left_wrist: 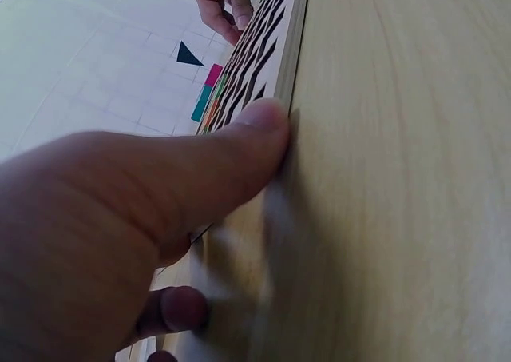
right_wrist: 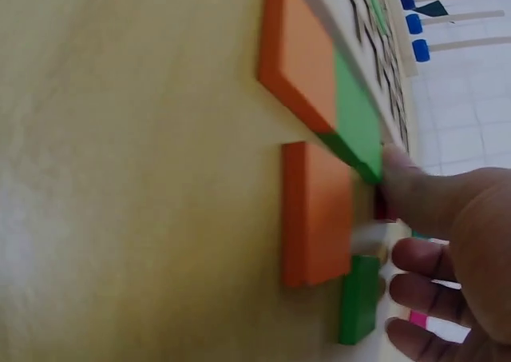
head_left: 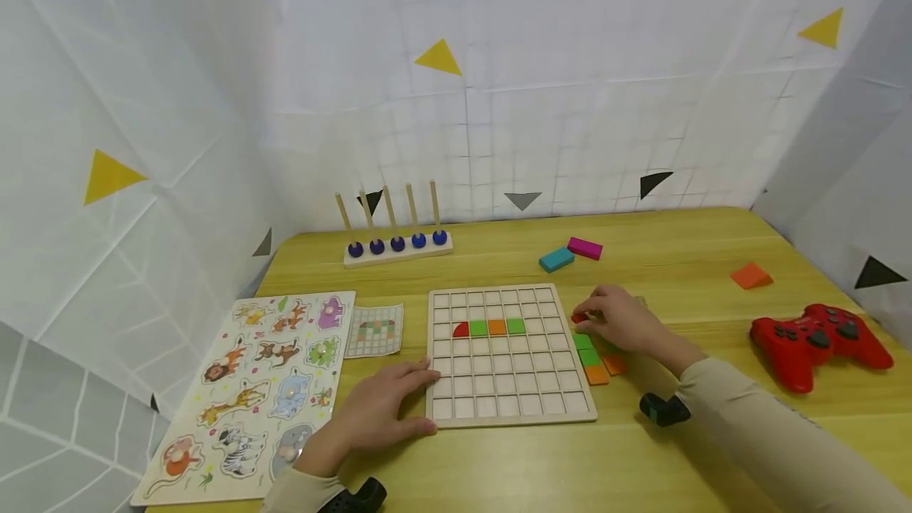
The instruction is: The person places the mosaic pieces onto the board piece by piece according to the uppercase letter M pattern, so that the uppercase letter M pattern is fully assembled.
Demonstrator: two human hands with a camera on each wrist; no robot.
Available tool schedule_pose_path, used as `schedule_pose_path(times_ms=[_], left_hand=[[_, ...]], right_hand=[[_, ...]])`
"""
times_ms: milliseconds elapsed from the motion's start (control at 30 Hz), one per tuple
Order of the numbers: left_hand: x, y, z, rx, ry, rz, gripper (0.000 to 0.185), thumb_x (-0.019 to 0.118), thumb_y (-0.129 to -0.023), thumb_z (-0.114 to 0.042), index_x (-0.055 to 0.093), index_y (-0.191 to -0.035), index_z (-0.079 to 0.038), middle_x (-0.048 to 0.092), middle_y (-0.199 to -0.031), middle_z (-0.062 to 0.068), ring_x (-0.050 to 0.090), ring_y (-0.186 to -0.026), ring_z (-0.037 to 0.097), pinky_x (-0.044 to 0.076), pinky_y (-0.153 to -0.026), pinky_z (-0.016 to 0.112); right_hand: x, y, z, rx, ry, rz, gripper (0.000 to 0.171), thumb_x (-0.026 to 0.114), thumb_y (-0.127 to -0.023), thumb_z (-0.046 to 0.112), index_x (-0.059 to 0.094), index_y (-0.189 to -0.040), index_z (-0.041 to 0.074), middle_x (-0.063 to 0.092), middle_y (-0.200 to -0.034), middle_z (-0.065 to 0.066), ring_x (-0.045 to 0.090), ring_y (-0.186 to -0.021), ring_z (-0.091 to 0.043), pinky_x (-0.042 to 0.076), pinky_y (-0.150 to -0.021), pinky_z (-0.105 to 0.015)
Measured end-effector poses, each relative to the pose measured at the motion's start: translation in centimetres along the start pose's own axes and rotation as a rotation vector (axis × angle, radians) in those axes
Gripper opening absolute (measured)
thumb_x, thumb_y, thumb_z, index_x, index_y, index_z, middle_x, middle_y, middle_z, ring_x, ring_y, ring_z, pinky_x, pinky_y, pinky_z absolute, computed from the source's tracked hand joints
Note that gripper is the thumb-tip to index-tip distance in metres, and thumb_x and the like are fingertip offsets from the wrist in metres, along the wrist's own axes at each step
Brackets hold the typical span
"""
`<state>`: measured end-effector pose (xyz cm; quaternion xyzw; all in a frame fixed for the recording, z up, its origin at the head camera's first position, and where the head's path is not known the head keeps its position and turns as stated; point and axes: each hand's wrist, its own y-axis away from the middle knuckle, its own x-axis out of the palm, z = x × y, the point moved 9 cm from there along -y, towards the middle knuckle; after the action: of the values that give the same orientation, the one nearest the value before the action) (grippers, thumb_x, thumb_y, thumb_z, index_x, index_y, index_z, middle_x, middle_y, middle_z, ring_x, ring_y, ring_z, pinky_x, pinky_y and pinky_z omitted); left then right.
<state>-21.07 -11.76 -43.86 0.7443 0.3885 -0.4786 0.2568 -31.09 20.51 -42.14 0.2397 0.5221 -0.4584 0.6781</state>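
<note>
A wooden grid board (head_left: 502,408) lies flat on the table. One row of it holds a red rounded tile (head_left: 461,330), two green tiles and an orange tile (head_left: 496,328). My left hand (head_left: 381,410) touches the board's left edge with its fingertips, fingers extended; its thumb meets the corner in the left wrist view. Beside the right edge, my right hand (head_left: 623,323) pinches a small red tile (head_left: 579,317) between thumb and fingers. The hand covers part of that tile. Loose green tiles (head_left: 586,348) and orange tiles (head_left: 596,375) lie just below this hand.
Left of the board are a printed pattern card (head_left: 374,331) and an animal peg puzzle (head_left: 264,370). Behind stand a bead rack (head_left: 399,254), a teal block (head_left: 556,260) and a magenta block (head_left: 585,248). A red game controller (head_left: 819,343) and an orange piece (head_left: 751,275) lie right.
</note>
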Motion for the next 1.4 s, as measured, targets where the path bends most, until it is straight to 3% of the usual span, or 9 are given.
schedule_pose_path(times_ms=[167,267,400,500,633,800,967,1100,1400], left_hand=[[0.0,0.0,0.1,-0.008,0.001,-0.002,0.064,0.067,-0.086,-0.057,0.054,-0.14,-0.025,0.049,-0.151,0.004,0.049,-0.135,0.029,0.044,-0.106,0.053],[-0.1,0.1,0.1,-0.012,-0.001,-0.003,0.064,0.067,-0.086,-0.057,0.054,-0.14,-0.025,0.049,-0.151,0.004,0.049,-0.135,0.029,0.044,-0.105,0.053],[-0.1,0.0,-0.1,-0.005,-0.003,0.0,0.063,0.067,-0.087,-0.056,0.054,-0.14,-0.024,0.05,-0.15,0.004,0.049,-0.135,0.029,0.044,-0.105,0.053],[-0.1,0.0,-0.2,-0.002,0.001,0.003,0.063,0.067,-0.087,-0.055,0.054,-0.14,-0.023,0.05,-0.15,0.005,0.049,-0.135,0.029,0.044,-0.105,0.053],[-0.1,0.1,-0.2,-0.003,0.003,0.005,0.063,0.068,-0.087,-0.054,0.055,-0.14,-0.023,0.049,-0.151,0.006,0.05,-0.134,0.03,0.045,-0.105,0.054],[-0.1,0.0,-0.2,-0.003,0.004,0.007,0.063,0.067,-0.087,-0.054,0.054,-0.14,-0.023,0.048,-0.152,0.005,0.049,-0.135,0.03,0.044,-0.105,0.054],[-0.1,0.1,-0.2,-0.002,0.009,0.004,0.062,0.067,-0.087,-0.054,0.054,-0.14,-0.023,0.049,-0.151,0.005,0.049,-0.135,0.03,0.044,-0.105,0.054],[-0.1,0.1,-0.2,0.001,0.008,0.0,0.062,0.068,-0.087,-0.053,0.055,-0.14,-0.023,0.049,-0.151,0.006,0.049,-0.135,0.03,0.044,-0.105,0.054],[-0.1,0.0,-0.2,-0.001,0.003,0.0,0.062,0.068,-0.087,-0.053,0.055,-0.14,-0.023,0.049,-0.151,0.006,0.049,-0.135,0.03,0.044,-0.105,0.054]], right_hand=[[-0.2,0.0,-0.3,0.031,0.008,0.008,0.021,0.077,-0.085,0.021,0.076,-0.102,0.008,0.066,-0.091,-0.003,0.054,-0.081,-0.016,0.046,-0.069,-0.03],[-0.2,-0.1,0.0,0.006,0.011,-0.002,0.016,0.072,-0.087,0.007,0.077,-0.102,0.008,0.066,-0.092,-0.005,0.056,-0.084,-0.02,0.049,-0.071,-0.035],[-0.3,0.0,0.0,0.025,0.036,-0.032,0.04,0.059,-0.083,-0.011,0.072,-0.117,0.007,0.067,-0.1,-0.012,0.059,-0.091,-0.029,0.053,-0.078,-0.047],[-0.7,0.1,-0.7,0.124,0.059,-0.069,0.03,0.064,-0.089,0.002,0.07,-0.118,0.002,0.069,-0.1,-0.016,0.062,-0.089,-0.031,0.055,-0.078,-0.05],[-0.7,0.1,-1.2,0.219,0.083,-0.065,0.031,0.072,-0.089,0.03,0.073,-0.1,0.001,0.069,-0.089,-0.013,0.06,-0.078,-0.024,0.054,-0.068,-0.042],[-0.4,-0.1,-0.4,0.16,0.088,-0.037,0.021,0.072,-0.089,0.017,0.074,-0.106,0.006,0.066,-0.088,-0.009,0.057,-0.078,-0.023,0.048,-0.06,-0.036],[-0.3,-0.2,-0.7,0.194,0.099,-0.027,0.037,0.071,-0.09,0.023,0.068,-0.12,0.001,0.066,-0.091,-0.013,0.058,-0.079,-0.025,0.048,-0.062,-0.039],[-0.2,-0.2,-1.1,0.239,0.089,-0.036,0.037,0.072,-0.089,0.033,0.073,-0.108,0.001,0.067,-0.094,-0.014,0.059,-0.082,-0.026,0.052,-0.068,-0.043],[-0.4,-0.9,0.5,0.184,0.024,-0.104,0.025,0.074,-0.088,0.024,0.075,-0.103,0.003,0.067,-0.099,-0.015,0.06,-0.091,-0.031,0.052,-0.079,-0.049]])
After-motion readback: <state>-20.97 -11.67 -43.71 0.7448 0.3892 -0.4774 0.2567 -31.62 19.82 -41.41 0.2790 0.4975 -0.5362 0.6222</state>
